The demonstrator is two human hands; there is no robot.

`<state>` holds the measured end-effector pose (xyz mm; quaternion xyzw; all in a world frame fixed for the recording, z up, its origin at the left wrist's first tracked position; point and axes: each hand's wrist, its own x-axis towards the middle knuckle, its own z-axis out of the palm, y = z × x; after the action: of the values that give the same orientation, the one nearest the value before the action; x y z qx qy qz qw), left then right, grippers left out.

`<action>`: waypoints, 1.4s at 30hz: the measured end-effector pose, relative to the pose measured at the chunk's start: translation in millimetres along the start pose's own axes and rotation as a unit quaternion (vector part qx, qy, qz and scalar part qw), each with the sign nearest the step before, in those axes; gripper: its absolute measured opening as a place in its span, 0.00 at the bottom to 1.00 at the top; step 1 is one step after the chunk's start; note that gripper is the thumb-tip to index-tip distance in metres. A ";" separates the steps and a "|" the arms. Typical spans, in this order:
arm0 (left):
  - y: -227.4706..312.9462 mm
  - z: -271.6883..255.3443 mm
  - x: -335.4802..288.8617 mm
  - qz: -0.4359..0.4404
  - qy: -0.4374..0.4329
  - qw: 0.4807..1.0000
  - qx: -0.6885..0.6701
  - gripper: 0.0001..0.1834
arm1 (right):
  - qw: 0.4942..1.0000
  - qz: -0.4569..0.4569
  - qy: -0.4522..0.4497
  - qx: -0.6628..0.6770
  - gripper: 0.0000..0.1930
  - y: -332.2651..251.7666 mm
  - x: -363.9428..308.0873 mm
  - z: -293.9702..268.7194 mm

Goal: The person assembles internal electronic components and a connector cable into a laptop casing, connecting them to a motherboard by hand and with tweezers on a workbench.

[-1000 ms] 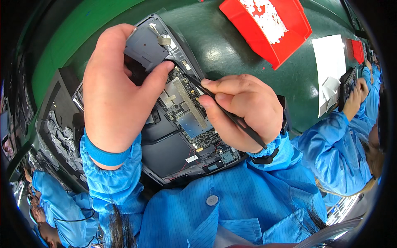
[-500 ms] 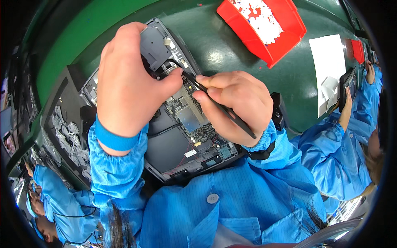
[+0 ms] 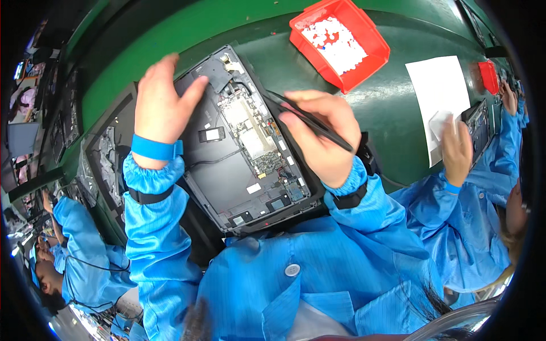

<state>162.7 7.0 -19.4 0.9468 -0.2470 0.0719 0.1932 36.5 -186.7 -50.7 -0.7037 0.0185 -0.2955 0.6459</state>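
An opened laptop base (image 3: 222,170) lies tilted before me, with its bare circuit board (image 3: 250,133) and a dark grey plate (image 3: 215,74) at its far end. Over its left edge is my left hand (image 3: 159,108), thumb apart from the fingers and nothing seen in it. My right hand (image 3: 330,133) grips black tweezers (image 3: 310,120) at the laptop's right edge, their tips pointing up and left beside the board. A small framed rectangular part (image 3: 211,134) sits left of the board, near a black cable (image 3: 213,161).
Beyond the laptop stands a red bin (image 3: 364,71) with small white pieces (image 3: 335,45). White paper (image 3: 424,85) lies to the right, beside a co-worker's hand (image 3: 456,148) and another device (image 3: 479,128). A dark tray (image 3: 122,122) holding crumpled grey material (image 3: 108,165) is at left.
My left hand has drawn back left off the grey plate, its thumb away from the board. The tweezers have shifted off the board toward the laptop's right edge. The view has shifted, uncovering more of the laptop.
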 end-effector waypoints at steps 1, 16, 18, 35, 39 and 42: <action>-9.0 -0.8 -3.6 -0.041 -0.050 0.998 -0.015 0.19 | 1.000 -0.002 -0.007 -0.017 0.11 -8.8 -5.2 -8.8; -36.5 -12.8 23.0 -0.018 -0.292 0.945 -0.144 0.16 | 0.998 0.019 -0.063 0.007 0.09 -19.9 -35.7 -11.8; -36.2 -14.0 25.5 -0.003 -0.319 0.939 -0.127 0.14 | 0.995 0.066 -0.043 0.061 0.09 -9.2 -32.8 -2.6; -21.6 -30.4 43.4 -0.004 -0.424 0.902 -0.083 0.17 | 0.997 0.033 -0.032 -0.055 0.07 12.9 -15.9 15.4; -26.2 -27.6 47.5 -0.016 -0.471 0.868 -0.157 0.17 | 0.999 0.016 -0.023 -0.044 0.06 15.4 -16.4 16.7; -31.3 -16.9 44.1 -0.043 -0.457 0.868 -0.192 0.17 | 0.998 0.018 -0.030 -0.052 0.06 18.9 -16.4 17.4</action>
<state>215.7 19.5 -4.0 0.8278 -0.2758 -0.4259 0.2393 37.3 -167.5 -74.4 -0.7446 0.0271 -0.2614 0.6136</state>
